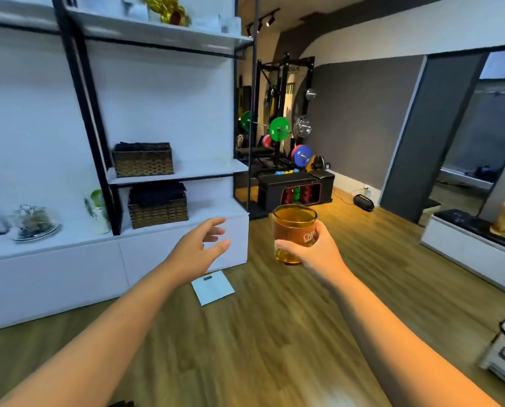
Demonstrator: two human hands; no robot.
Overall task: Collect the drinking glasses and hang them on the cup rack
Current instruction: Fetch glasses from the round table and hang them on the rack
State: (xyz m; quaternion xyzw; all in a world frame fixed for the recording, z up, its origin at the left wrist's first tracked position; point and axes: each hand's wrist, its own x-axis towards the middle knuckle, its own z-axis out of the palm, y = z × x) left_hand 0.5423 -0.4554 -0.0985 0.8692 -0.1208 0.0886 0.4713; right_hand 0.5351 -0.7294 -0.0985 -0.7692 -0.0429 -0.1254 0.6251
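Observation:
My right hand (315, 254) grips an amber drinking glass (292, 230) with white lettering, held upright in mid-air above the wooden floor, mouth up. My left hand (198, 251) hovers to the left of the glass at about the same height, fingers spread and holding nothing. Both forearms reach forward from the bottom of the view. No cup rack shows in this view.
A white shelving unit with a black frame (98, 142) fills the left, holding two wicker baskets (144, 160) and a glass dome on a plate (35, 223). A white scale (213, 287) lies on the floor. Gym weights (280, 129) stand at the back; a low white bench (465, 248) is right.

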